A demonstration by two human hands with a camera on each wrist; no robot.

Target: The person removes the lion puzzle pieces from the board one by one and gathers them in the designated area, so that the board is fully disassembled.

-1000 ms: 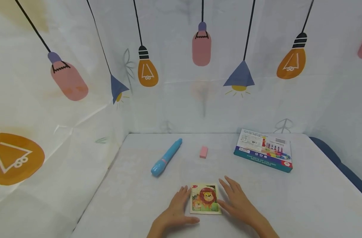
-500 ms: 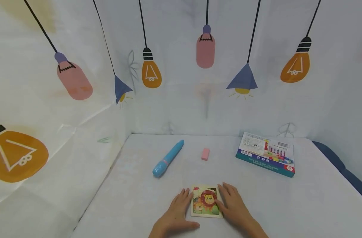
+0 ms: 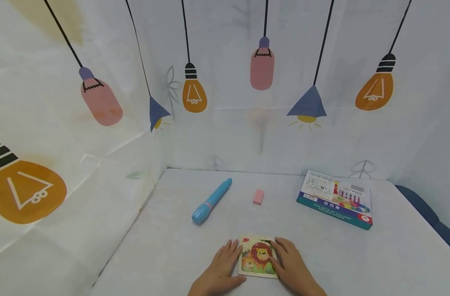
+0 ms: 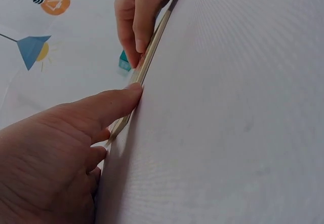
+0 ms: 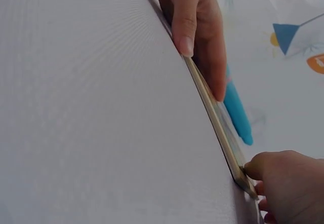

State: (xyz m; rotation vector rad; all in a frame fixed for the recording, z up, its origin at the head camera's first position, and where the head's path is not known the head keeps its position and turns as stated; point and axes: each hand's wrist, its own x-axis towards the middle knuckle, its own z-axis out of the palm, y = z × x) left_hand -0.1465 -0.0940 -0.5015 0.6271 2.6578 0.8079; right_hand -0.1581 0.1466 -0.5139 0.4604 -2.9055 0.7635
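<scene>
A square wooden jigsaw puzzle with a lion picture lies flat on the white table in the head view, its pale frame showing on edge in both wrist views. My left hand lies along its left side, fingers fairly straight against that edge, thumb spread out by the near left corner. On the other side, my right hand holds the right edge, with its thumb on top of the picture and its fingers bent along the side. The right fingers' undersides are hidden.
Farther back lie a blue microphone-shaped toy, a small pink block and a flat printed box at the right. A white sheet with painted lamps hangs behind the table. Something dark blue stands past the right edge.
My right hand has come in from the right onto the puzzle's edge, and my left fingers have closed in against the left side. The head view has tilted up slightly.
</scene>
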